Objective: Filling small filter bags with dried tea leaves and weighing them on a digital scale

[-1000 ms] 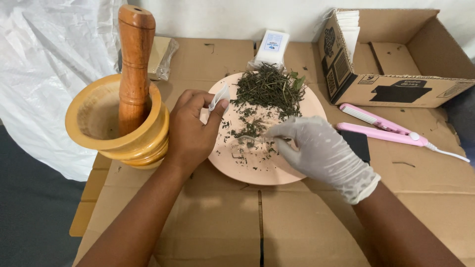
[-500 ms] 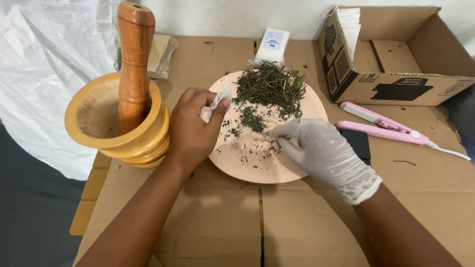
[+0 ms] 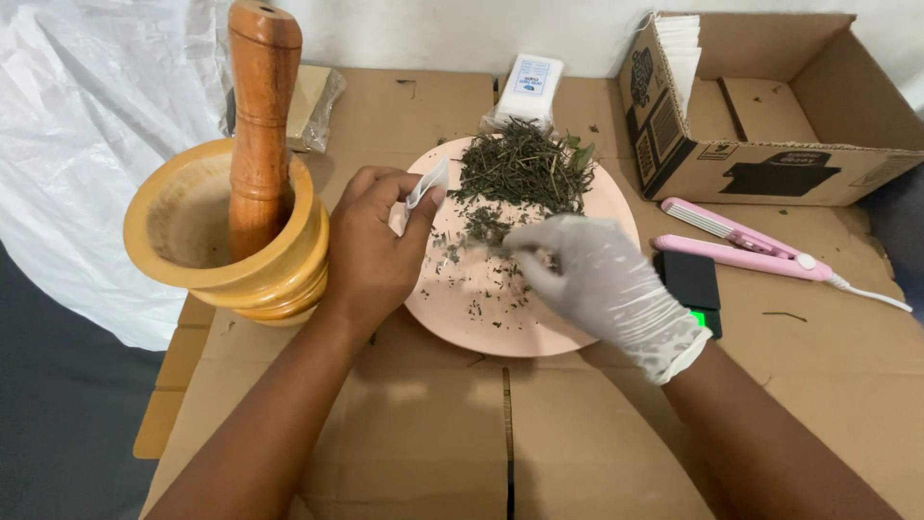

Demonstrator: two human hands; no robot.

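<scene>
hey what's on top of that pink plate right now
A heap of dried green herbs at the far side of the pink plate, with loose flakes scattered nearer. The gloved right hand covers part of it.

Makeshift home workbench: flattened cardboard (image 3: 433, 443), plastic sheeting (image 3: 87, 125).

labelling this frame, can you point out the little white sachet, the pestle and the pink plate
small white sachet (image 3: 424, 190), head view, on its upper part above the left thumb
wooden pestle (image 3: 261, 116), head view, on the shaft above the mortar rim
pink plate (image 3: 500, 332), head view, on bare surface near the front rim
</scene>
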